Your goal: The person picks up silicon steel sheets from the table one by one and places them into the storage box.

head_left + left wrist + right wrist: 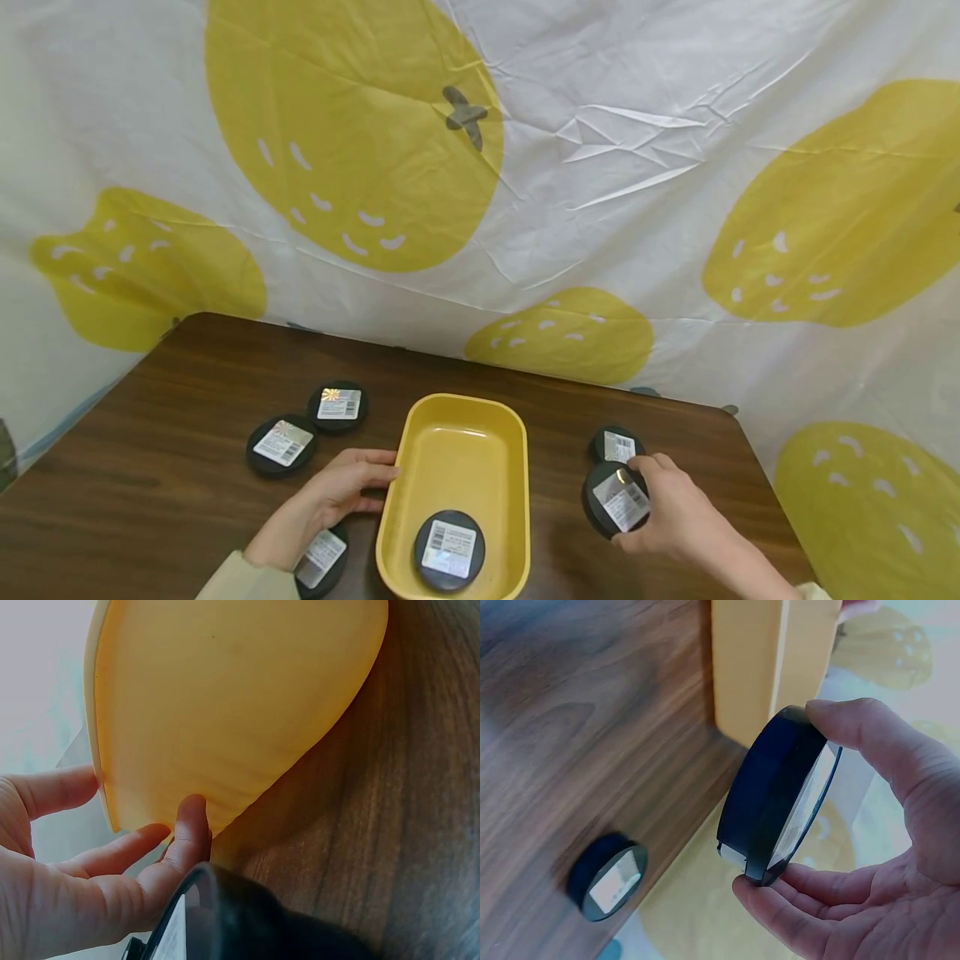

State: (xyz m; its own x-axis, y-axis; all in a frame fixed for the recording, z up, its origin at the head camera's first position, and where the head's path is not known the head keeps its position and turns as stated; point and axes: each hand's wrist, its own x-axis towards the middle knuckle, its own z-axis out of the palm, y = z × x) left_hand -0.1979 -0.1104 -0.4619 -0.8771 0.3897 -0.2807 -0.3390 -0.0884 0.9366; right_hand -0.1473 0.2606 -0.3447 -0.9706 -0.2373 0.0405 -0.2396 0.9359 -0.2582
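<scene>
My left hand touches the outer left wall of a yellow oblong tray, its fingers fairly straight. One fingertip meets the rim in the left wrist view, while others lie lower against the side. A round black container with a white barcode label lies inside the tray's near end. To the right of the tray, my right hand pinches another round black container by its edge, thumb on one side and fingers opposite. The right wrist view shows this one tilted and raised off the table.
Another labelled black container sits just behind the held one. Left of the tray lie two more, a far container and a nearer container. A further container is partly hidden under my left wrist. A lemon-print cloth hangs behind the wooden table.
</scene>
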